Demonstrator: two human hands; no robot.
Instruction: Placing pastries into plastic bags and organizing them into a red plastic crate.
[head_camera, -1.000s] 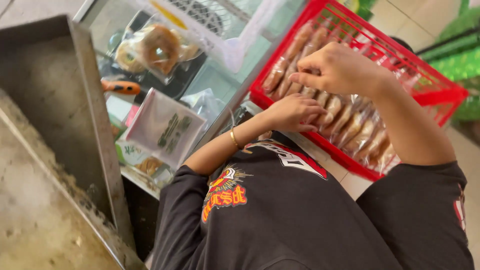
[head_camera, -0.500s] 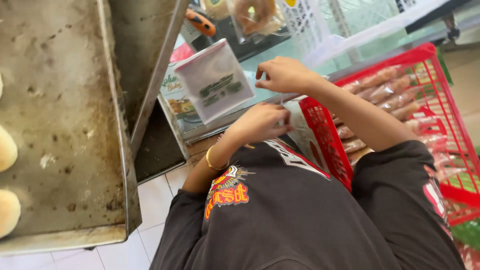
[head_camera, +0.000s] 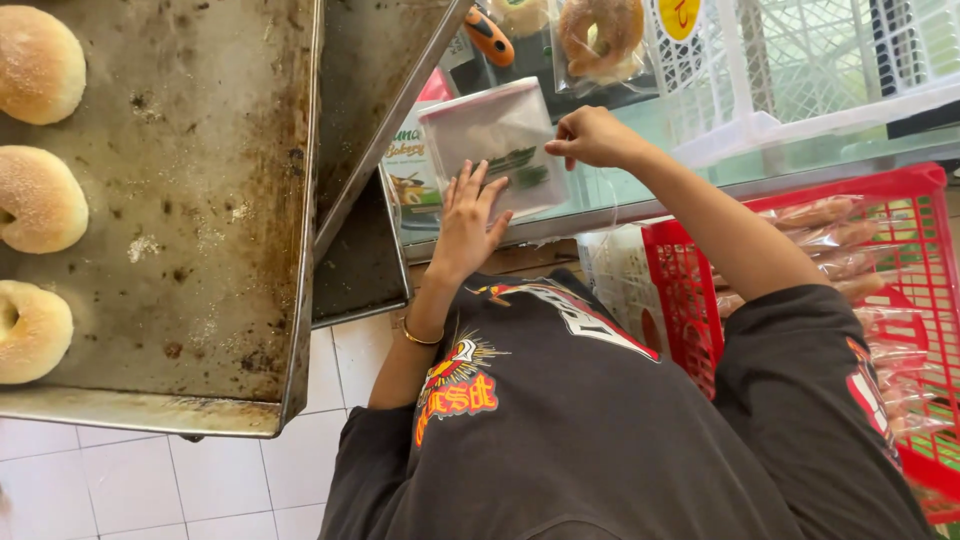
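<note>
Left hand (head_camera: 470, 215) spread flat on clear plastic bag (head_camera: 495, 140) at glass counter's (head_camera: 640, 190) edge, right hand (head_camera: 590, 137) pinched bag's corner, red plastic crate (head_camera: 900, 250) beside, greasy metal tray (head_camera: 190, 200) with buns (head_camera: 40, 200) left.

Clear flat plastic pouch (head_camera: 497, 143) with a pink top strip, lying on the glass surface (head_camera: 640, 190). Far centre, bagged ring doughnut (head_camera: 601, 40). Beside it, yellow round label (head_camera: 680, 16). Right, clear-wrapped long buns (head_camera: 850, 250) in a red crate (head_camera: 690, 300).

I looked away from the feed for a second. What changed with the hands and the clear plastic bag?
Both hands left the red plastic crate and came to the clear plastic bag on the glass counter: left hand lies flat against it, right hand pinches its edge. The wrapped pastries stayed in the crate.
</note>
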